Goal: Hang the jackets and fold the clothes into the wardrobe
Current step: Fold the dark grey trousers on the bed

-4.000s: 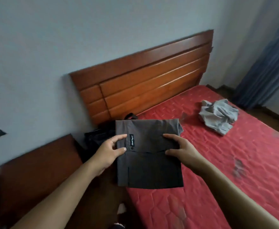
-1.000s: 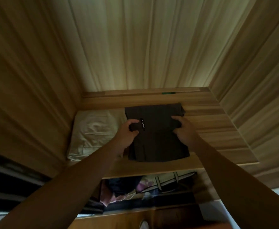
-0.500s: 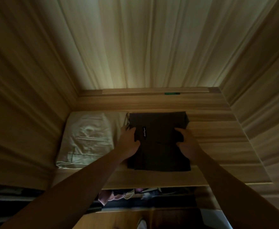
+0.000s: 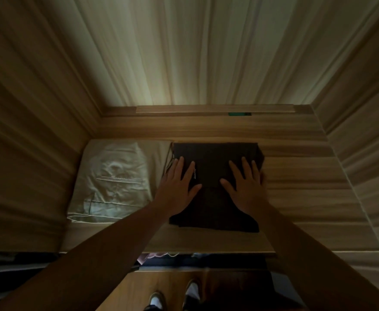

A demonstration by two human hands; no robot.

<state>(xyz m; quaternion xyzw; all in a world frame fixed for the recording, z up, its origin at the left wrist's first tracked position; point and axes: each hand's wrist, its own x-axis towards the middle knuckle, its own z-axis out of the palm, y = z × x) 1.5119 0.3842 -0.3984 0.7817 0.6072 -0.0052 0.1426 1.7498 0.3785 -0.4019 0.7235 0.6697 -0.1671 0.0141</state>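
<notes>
Both hands have come off the sides of the dark folded garment [image 4: 214, 217], which they gripped half a sec ago, and now lie flat on top of it; the garment itself sits in approx the same spot. The left hand [image 4: 177, 187] rests palm down on the left half, fingers [image 4: 179, 164] straight and spread, just beside a small label [image 4: 194, 175]. The right hand [image 4: 245, 187] does the same on the right half. Neither hand grips anything, they only press. The garment lies flat on the wardrobe shelf [image 4: 307, 198], its left edge right up against the beige folded trousers [image 4: 116, 182], its front edge short of the shelf lip, w/ bare wood to its right. Placement looks about done; this is prob a last smoothing press. The piece reads as soft, light and limp, several layers thick, so it won't hold shape alone. If it needs shifting, best to slide it flat under the palms, or take both side edges at once w/ thumbs on top and fingers beneath. Lifting by one edge or corner would likely let the folds spill open.
</notes>
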